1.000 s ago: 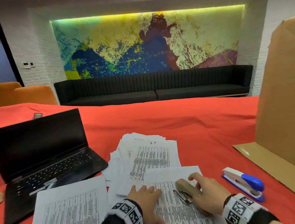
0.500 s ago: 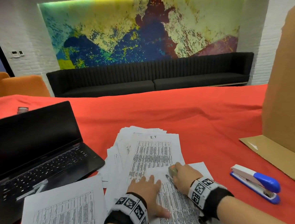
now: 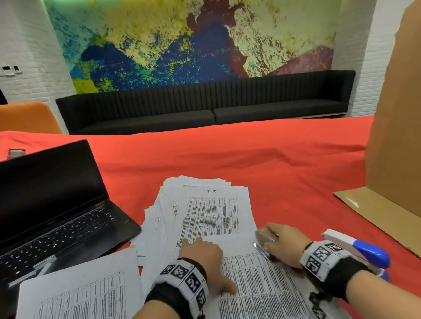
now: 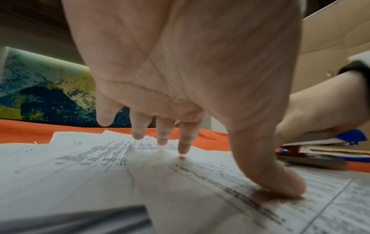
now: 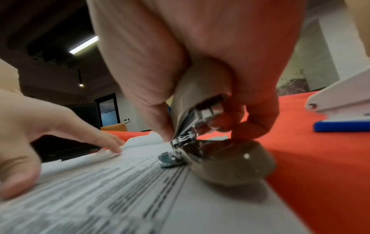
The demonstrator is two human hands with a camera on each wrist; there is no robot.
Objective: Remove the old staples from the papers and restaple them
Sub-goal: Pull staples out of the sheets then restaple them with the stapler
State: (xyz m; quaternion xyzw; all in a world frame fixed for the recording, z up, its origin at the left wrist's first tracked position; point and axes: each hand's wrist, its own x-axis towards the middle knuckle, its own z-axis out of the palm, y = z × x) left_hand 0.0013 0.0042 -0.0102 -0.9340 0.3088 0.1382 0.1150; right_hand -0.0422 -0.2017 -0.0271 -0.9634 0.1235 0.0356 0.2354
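Stapling the top corner of the paper set.

Right hand curled round the tan stapler, mouth biting the top right corner of the front paper set. Left hand spread flat, pressing the sheets down. Looks like the restaple step. Next: squeeze hard, keep pages lined up, then lift off. Count: two staplers, one held, one blue and white stapler lying just beside on the red surface; three paper lots, the front set, a fanned pile behind, one set left; one laptop.

Laptop lies left of papers; stapler lies right.
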